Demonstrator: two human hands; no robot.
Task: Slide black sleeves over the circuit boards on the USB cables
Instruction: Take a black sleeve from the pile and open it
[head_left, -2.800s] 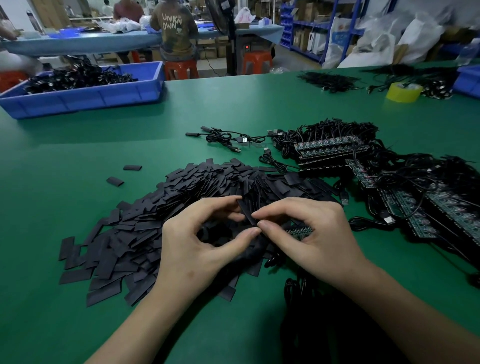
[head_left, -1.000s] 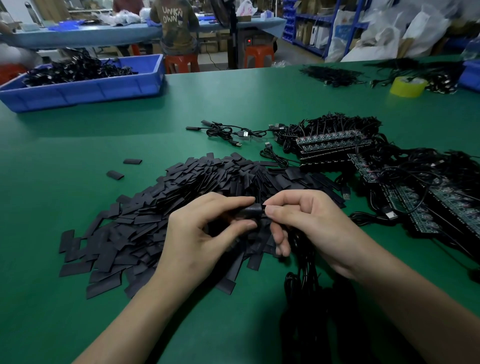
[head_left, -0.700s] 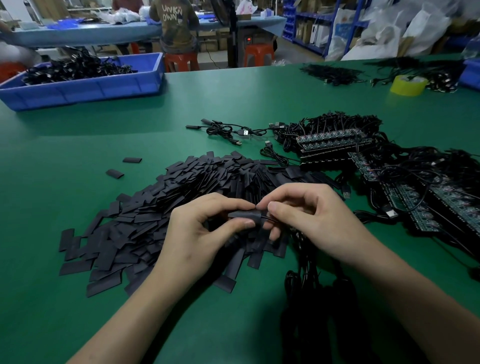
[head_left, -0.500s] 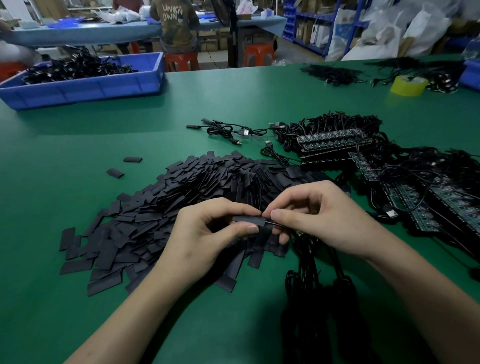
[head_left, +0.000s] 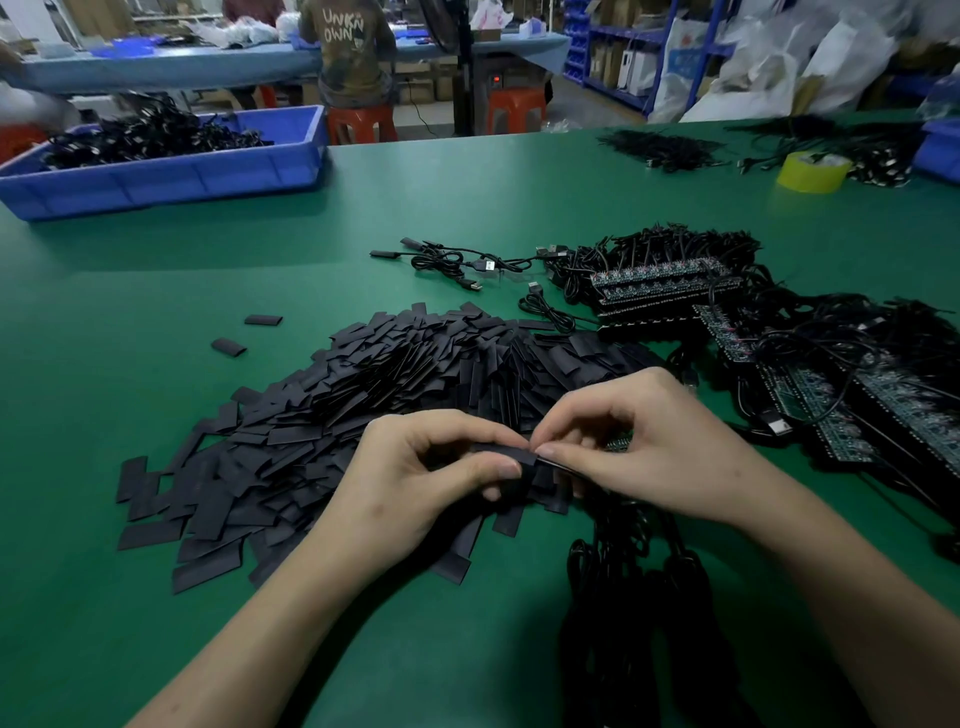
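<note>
The left hand (head_left: 415, 483) held a black sleeve (head_left: 506, 453) level between its thumb and its curled forefinger, the other fingers folded beneath. The right hand (head_left: 660, 447) met it tip to tip: its thumb and forefinger pinched at the sleeve's open end, where a thin dark edge went in, and a sliver of green circuit board (head_left: 618, 443) showed under its bent fingers (how far the board sat inside the sleeve could not be told). Both hands hovered just above the green table (head_left: 156, 291).

Beyond and outward of the left hand spread a broad pile of loose sleeves (head_left: 363, 415), some of it under the wrist. Two stray sleeves (head_left: 263, 320) lay farther out past that pile. From under the right hand, a dark bundle of cables (head_left: 623, 571) ran back toward the person between the forearms.

Outward of the right hand lay rows of boards with tangled cables (head_left: 831, 395), and beyond its knuckles another stack of boards (head_left: 660, 280). A few loose USB cables (head_left: 457, 260) lay well beyond both hands. Far past the left hand stood a blue bin (head_left: 171, 161) of black cables; far past the right, a yellow tape roll (head_left: 813, 171).
</note>
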